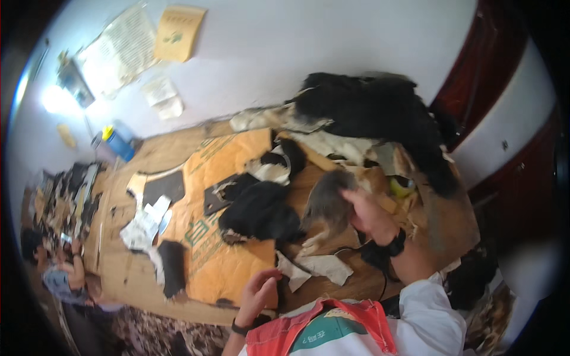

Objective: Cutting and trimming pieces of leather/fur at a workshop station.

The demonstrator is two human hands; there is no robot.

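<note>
The wooden table (110,237) carries an orange-yellow printed sheet (217,270) across its middle. A large black fur hide (362,107) lies at the far right, against the wall. A smaller black fur piece (261,210) rests on the sheet, near its right edge. Just right of it lies the grey fur piece (326,199), in front of me and beneath my right fingertips.

My right hand (369,216) reaches in from the lower right, forearm angled up and leftward, back of the hand uppermost; fingers contact the grey piece's right side. Whether they pinch it or merely press, I cannot tell. My left hand (259,292) is raised near the sheet's lower edge, fingers loosely bent and pointing rightward, gripping nothing visible. Pale scraps (326,268) lie between my hands.
</note>
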